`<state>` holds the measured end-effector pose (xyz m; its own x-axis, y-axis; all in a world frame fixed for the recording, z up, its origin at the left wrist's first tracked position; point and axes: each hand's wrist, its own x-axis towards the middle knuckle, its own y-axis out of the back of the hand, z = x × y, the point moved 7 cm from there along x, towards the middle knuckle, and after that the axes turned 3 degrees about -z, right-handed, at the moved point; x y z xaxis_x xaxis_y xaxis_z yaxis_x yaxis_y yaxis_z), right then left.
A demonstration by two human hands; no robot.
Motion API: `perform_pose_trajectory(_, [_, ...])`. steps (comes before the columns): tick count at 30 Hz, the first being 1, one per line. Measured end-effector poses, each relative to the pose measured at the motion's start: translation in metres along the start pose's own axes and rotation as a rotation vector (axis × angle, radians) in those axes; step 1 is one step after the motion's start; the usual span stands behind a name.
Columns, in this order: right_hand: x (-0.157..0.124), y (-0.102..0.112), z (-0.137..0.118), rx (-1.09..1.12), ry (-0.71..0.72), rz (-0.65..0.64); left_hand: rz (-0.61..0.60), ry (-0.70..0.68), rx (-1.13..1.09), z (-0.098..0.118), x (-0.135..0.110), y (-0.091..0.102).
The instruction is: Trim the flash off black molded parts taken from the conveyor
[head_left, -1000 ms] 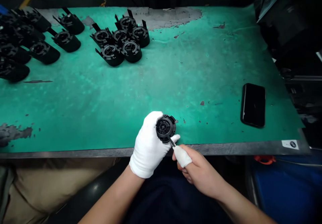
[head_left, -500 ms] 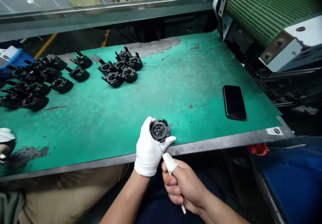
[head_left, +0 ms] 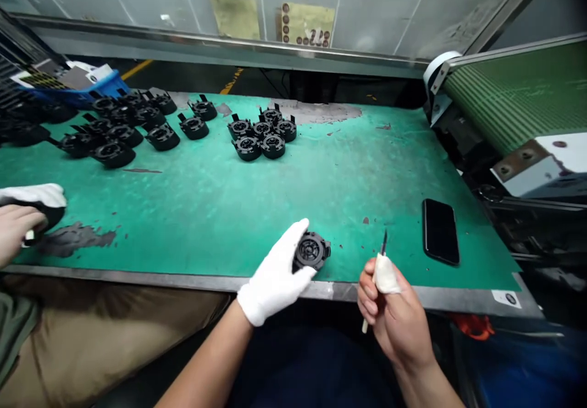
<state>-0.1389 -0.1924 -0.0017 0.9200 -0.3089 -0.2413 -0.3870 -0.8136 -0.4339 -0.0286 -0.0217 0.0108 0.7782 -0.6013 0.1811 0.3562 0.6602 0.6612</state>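
My left hand (head_left: 279, 273), in a white glove, grips a round black plastic part (head_left: 310, 251) between thumb and fingers, just above the front edge of the green-topped table. Rings and small slots show on the part's upper face, and a tab sticks out on its right side. My bare right hand (head_left: 394, 304) is closed around a knife (head_left: 386, 273) with a pale wrapped handle. Its thin, dark blade points up and away from me, apart from the part.
Several similar black parts (head_left: 263, 133) stand grouped mid-table, with more (head_left: 121, 128) at the left. A phone (head_left: 440, 230) lies at the right, near a green conveyor belt (head_left: 527, 93). A co-worker's hands (head_left: 27, 215) hold a dark piece at far left. Behind sits a blue bin (head_left: 105, 90).
My right hand has moved the knife right and up, away from the part. My left hand has shifted right and turned with the part. The view has shifted.
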Motion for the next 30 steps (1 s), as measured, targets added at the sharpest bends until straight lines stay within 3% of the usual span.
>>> perform_pose_trajectory(2, [0.015, 0.015, -0.005, -0.363, 0.019, -0.031, -0.071, -0.004, -0.045, -0.004, -0.004, 0.014])
perform_pose_trajectory(4, [0.030, 0.019, -0.015, -0.785, 0.093, -0.122, -0.034, 0.026, -0.062, -0.006, -0.004, 0.024])
perform_pose_trajectory(7, [0.053, 0.009, -0.032, -1.279, 0.241, -0.298, 0.136, 0.090, -0.012, -0.003, 0.001, 0.020])
perform_pose_trajectory(10, [0.074, -0.005, -0.043, -1.528, 0.301, -0.486, 0.330, 0.140, 0.042, 0.005, 0.006, 0.000])
perform_pose_trajectory(14, [0.095, -0.018, -0.052, -1.723, 0.325, -0.695, 0.420, 0.199, 0.026, 0.004, 0.010, -0.019])
perform_pose_trajectory(19, [0.112, -0.028, -0.056, -1.860, 0.326, -0.897, 0.400, 0.181, 0.040, 0.000, 0.013, -0.017])
perform_pose_trajectory(25, [0.151, -0.038, -0.063, -2.005, 0.393, -0.712, 0.389, 0.165, 0.050, 0.002, 0.015, -0.016])
perform_pose_trajectory(30, [0.143, -0.034, -0.065, -1.815, 0.385, -0.801, 0.383, 0.161, 0.061, 0.001, 0.015, -0.015])
